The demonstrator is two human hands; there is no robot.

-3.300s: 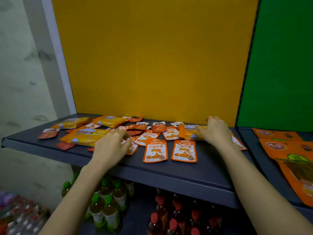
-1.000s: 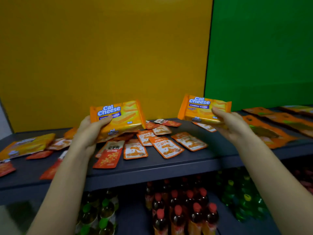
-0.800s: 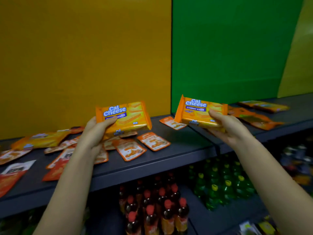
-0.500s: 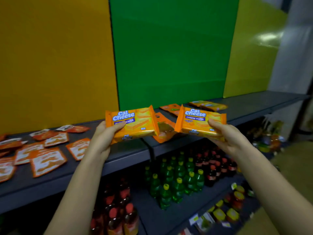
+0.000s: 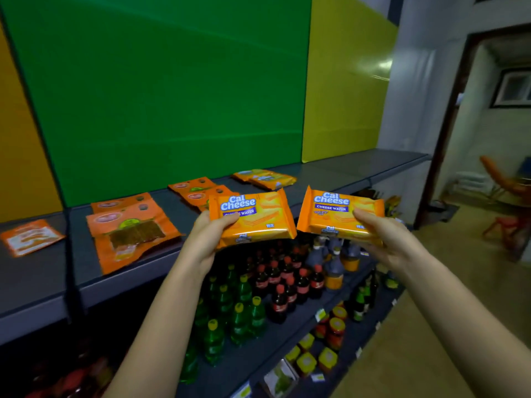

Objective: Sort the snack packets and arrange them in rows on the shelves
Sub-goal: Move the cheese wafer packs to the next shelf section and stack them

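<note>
Two Cal Cheese wafer packets are held up side by side, with a narrow gap between them. The left wafer packet [image 5: 253, 216] sits in the left hand [image 5: 207, 239], whose grip is clamped on its lower left corner, thumb across the front. The right wafer packet [image 5: 336, 214] is held by the right hand [image 5: 382, 237], grip closed round its right end. Both hang out past the front lip of the shelf [image 5: 344, 170], over the drinks below.

Behind them the shelf runs bare to its far right end, in front of the yellow panel [image 5: 344, 90]. A low pile of yellow-orange packets [image 5: 264, 178] lies towards the back by the green panel [image 5: 161, 96]. The left packet hides part of the orange pouches [image 5: 198, 192] just behind it. Larger pouches [image 5: 132, 228] reach right to the front lip further left, and a small sachet [image 5: 30, 237] near the frame edge is blurred.

Below stand green bottles [image 5: 238, 311] and red-capped bottles [image 5: 284, 282]. The jars [image 5: 333, 331] lower down are too small to read.
</note>
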